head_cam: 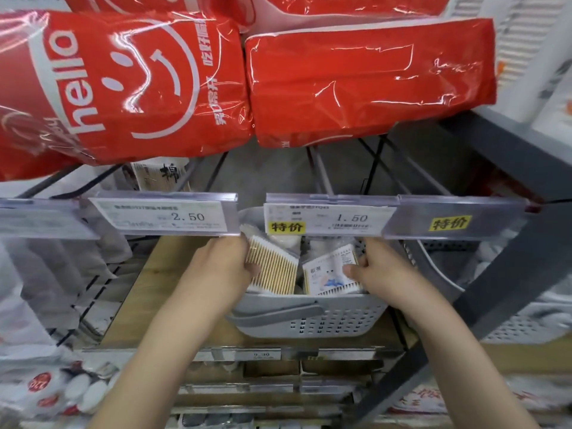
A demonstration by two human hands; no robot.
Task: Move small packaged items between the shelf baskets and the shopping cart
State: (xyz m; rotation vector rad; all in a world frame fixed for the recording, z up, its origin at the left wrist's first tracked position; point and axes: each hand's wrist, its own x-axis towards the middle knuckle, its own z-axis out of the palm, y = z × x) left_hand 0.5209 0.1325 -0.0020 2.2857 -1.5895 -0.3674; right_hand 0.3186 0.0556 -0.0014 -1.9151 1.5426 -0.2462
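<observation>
**Op:** Fingers of my left hand curl round the outer edge of a cotton-swab pack, thumb side tucked beneath it; the pack sits tilted just inside the grey basket, partly over its near-left corner.

**Spotter:** And the other side?

**Op:** My right hand pinches a printed swab packet, thumb pressed on its face; that packet stands just beside the first, also within the basket, under the 1.50 price tag.

**Spotter:** Which step, then?

**Op:** Picking from the basket, I judge; I cannot tell lifting from setting down; no cart is in view. Next I would raise both packs clear of the rim and the tag rail above my knuckles; then swing them back toward me.
</observation>
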